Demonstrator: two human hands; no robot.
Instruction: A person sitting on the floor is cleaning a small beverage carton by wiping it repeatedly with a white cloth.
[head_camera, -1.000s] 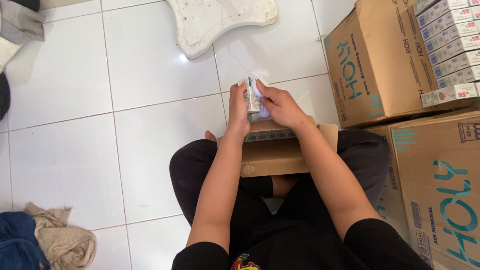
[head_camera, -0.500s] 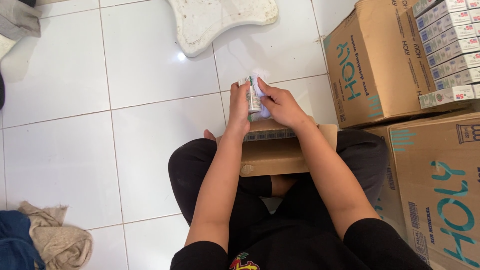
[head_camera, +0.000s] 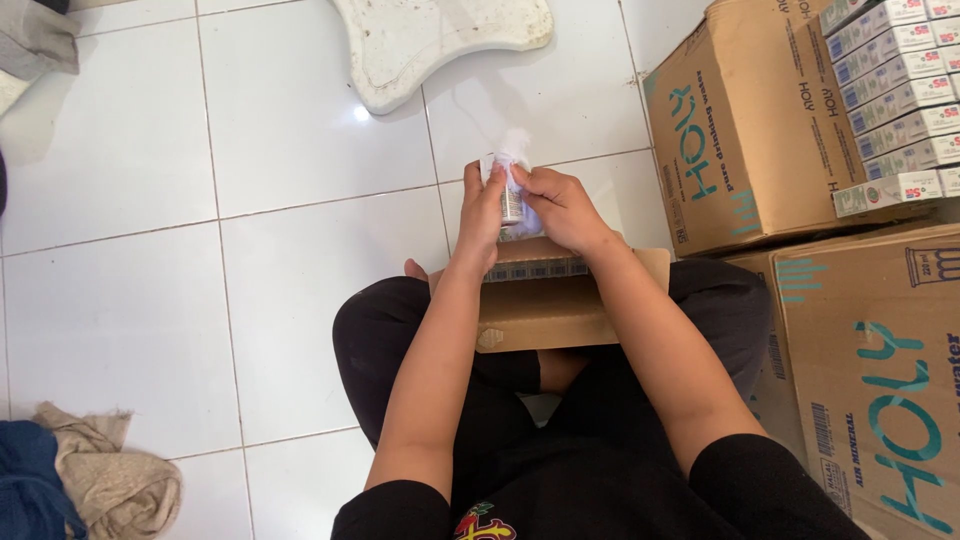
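Two hands meet over a small white packet (head_camera: 512, 195), held above the far edge of an open cardboard box (head_camera: 540, 300) resting on the person's crossed legs; the left hand (head_camera: 484, 212) grips its left side, the right hand (head_camera: 560, 205) pinches its top and right side; large cardboard cartons (head_camera: 730, 140) stand right, a beige cloth (head_camera: 110, 480) lies near left on the white tile floor (head_camera: 200, 250)

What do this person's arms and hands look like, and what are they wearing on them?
Both arms are bare from the upper arm down, ending in short black sleeves. The left hand and right hand wear no gloves; no watch, bracelet or ring shows. Fingernails look short and unpainted.
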